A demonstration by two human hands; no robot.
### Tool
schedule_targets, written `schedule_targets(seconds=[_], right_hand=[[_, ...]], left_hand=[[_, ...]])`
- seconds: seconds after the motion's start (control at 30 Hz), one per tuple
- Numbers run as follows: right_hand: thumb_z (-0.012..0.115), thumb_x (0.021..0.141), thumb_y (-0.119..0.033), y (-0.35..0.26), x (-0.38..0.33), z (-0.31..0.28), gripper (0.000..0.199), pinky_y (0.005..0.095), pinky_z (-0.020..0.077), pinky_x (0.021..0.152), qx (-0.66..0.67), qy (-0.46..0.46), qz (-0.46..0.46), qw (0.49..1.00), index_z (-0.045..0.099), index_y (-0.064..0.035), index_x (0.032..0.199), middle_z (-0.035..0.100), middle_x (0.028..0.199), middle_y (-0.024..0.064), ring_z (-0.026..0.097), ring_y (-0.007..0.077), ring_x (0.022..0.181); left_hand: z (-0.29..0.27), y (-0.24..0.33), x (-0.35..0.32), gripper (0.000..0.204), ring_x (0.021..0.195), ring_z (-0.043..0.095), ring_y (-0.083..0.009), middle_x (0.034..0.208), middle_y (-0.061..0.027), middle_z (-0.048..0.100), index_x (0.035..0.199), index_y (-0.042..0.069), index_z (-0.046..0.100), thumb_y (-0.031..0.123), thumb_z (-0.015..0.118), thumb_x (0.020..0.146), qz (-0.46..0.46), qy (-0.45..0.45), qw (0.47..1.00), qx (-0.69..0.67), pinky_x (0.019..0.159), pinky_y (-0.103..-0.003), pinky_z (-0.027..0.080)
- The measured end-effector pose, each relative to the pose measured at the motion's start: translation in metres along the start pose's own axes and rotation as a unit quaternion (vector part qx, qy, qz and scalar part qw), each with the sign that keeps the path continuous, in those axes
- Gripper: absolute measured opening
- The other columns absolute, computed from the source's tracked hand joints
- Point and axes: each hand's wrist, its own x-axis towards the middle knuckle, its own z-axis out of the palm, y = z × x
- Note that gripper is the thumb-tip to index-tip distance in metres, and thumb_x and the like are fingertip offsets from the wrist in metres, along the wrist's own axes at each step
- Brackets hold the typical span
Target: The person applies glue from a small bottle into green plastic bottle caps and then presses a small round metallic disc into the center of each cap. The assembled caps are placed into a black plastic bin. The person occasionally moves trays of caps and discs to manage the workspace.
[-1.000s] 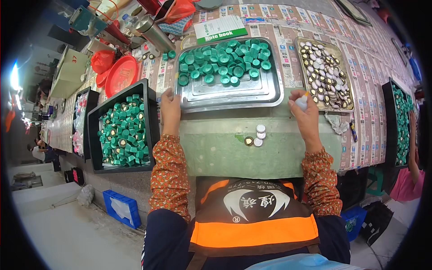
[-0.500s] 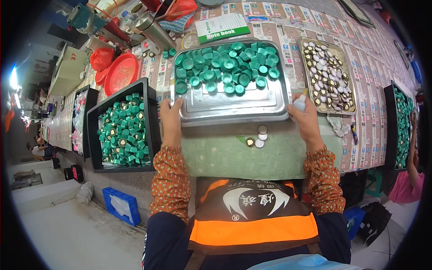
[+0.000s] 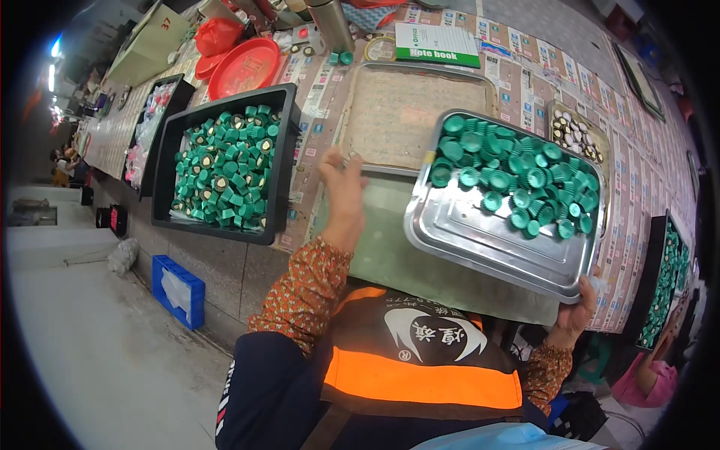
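My right hand [image 3: 576, 311] grips the near right corner of a shiny metal tray [image 3: 480, 251], which is tilted clockwise. A small white squeeze bottle [image 3: 598, 285] shows beside its fingers. Green fluted paper cups [image 3: 517, 172] are heaped over the far part of this tray. My left hand [image 3: 343, 191], fingers loosely apart, is at the near left corner of a second tray [image 3: 421, 112] with a bare beige bottom; whether it touches the rim is hard to tell. A third tray [image 3: 577, 131], holding small round dark, white and gold pieces, lies partly hidden beyond the metal tray.
To the left stands a black bin [image 3: 289, 161] of green cups, some with gold-and-brown pieces. Behind it are a red plastic plate [image 3: 244, 69] and a steel flask [image 3: 330, 24]. A notebook [image 3: 436, 45] lies at the back. Another person's arm [image 3: 651, 367] is beside a bin at right.
The metal tray has moved right and turned clockwise in my right hand, uncovering the beige-bottomed tray. My left hand has let go of it. The view has also shifted.
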Motion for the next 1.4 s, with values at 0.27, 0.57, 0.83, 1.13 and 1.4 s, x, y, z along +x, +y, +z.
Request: schedule_targets(seconds=[0.27,0.57,0.83,1.13,1.4], right_hand=[[0.064,0.091,-0.004,-0.046,-0.006,-0.112,0.042,0.0474,0.0497,0.105,0.055,0.050,-0.066,0.995,0.055,-0.0006,0.132,0.065,0.123,0.0149,0.064,0.0290,0.116],[0.069,0.088,-0.001,-0.070,-0.002,-0.127,0.048,0.0448,0.0526,0.100,0.047,0.097,-0.115,0.987,0.054,-0.0030,0.134,0.066,0.118,0.0120,0.065,0.0253,0.111],[0.067,0.088,0.002,-0.043,0.031,-0.101,0.047,0.0425,0.0521,0.101,0.069,0.066,-0.081,0.992,0.054,-0.0041,0.133,0.068,0.116,0.0113,0.066,0.0234,0.111],[0.070,0.083,0.004,0.085,0.081,0.086,0.037,0.0322,0.0567,0.086,0.070,-0.015,0.080,0.994,0.057,-0.0079,0.115,0.064,0.102,0.0028,0.067,0.0162,0.092],[0.075,0.087,-0.008,0.132,0.082,0.149,0.032,0.0309,0.0588,0.070,-0.029,-0.043,0.090,0.995,0.056,-0.0129,0.111,0.062,0.096,-0.0019,0.065,0.0120,0.086]], left_hand=[[0.022,0.014,0.012,0.020,0.100,0.059,-0.0253,0.118,-0.0118,0.058,0.112,0.003,0.057,0.000,0.063,0.094,-0.258,-0.034,0.918,-0.300,0.086,-0.045,0.055],[-0.003,0.033,-0.009,0.021,0.095,0.062,-0.0243,0.109,-0.0125,0.063,0.112,-0.004,0.057,-0.002,0.065,0.092,-0.234,-0.167,0.940,-0.183,0.081,-0.039,0.056],[-0.159,0.181,-0.019,0.040,0.116,0.063,-0.0322,0.132,-0.0202,0.060,0.135,-0.004,0.053,-0.007,0.057,0.095,0.002,-0.176,0.951,-0.253,0.083,-0.032,0.063],[-0.336,0.269,-0.005,0.043,0.111,0.065,-0.0381,0.125,-0.0237,0.062,0.136,-0.007,0.048,-0.005,0.058,0.095,0.236,0.040,0.940,-0.244,0.079,-0.037,0.061],[-0.428,0.251,0.073,0.037,0.102,0.068,-0.0356,0.122,-0.0226,0.063,0.131,-0.004,0.051,-0.002,0.055,0.095,0.224,0.158,0.916,-0.292,0.077,-0.039,0.063]])
